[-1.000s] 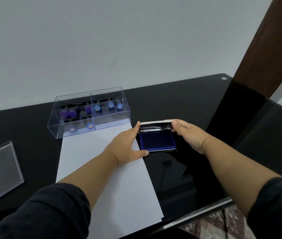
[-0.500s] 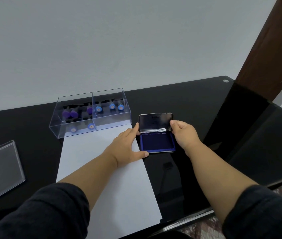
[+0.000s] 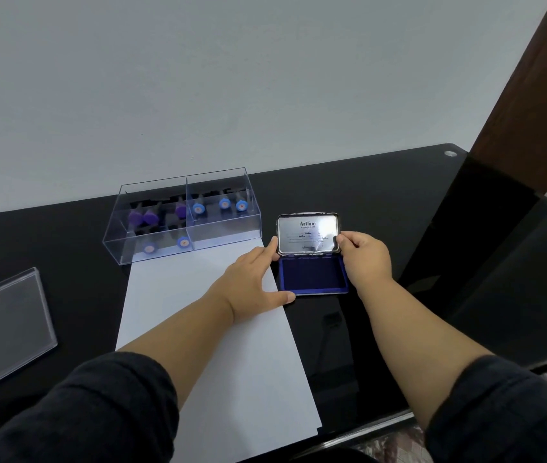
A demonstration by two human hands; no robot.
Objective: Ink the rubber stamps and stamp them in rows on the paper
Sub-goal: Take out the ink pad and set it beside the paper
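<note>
Pale grey wall runs behind my black glass desk (image 3: 382,195), and a dark brown wooden post (image 3: 532,78) stands at its far right corner. Flat on the desk, reaching from the near edge toward the middle, lies my sheet of white paper (image 3: 232,379), with nothing stamped on the part I can see.

Just off the paper's right edge sits the ink pad (image 3: 312,274), its lid (image 3: 308,233) swung up on the far hinge so the silver inside face with the "Artline" print looks at me, and the deep blue pad surface lies bare below it. My right hand (image 3: 367,259) pinches the right edge of that lid between thumb and curled fingers. My left hand (image 3: 252,282) lies across the paper's right margin with the fingers nearly straight: the thumb stretches along the near left corner of the ink pad's base and a fingertip touches the lid's left edge, steadying rather than gripping.

Beyond the paper's far edge, touching or just past it, stands the clear plastic box (image 3: 225,235), split into two compartments. The rubber stamps (image 3: 195,208) stay inside it, purple-capped ones in the left compartment and blue-capped ones mostly in the right, with two more blue caps near the front of the left one. Toward the left edge of the desk, well apart from the box, lies a clear plastic cover (image 3: 5,329), flat and alone. My dark sleeves fill both lower corners.
</note>
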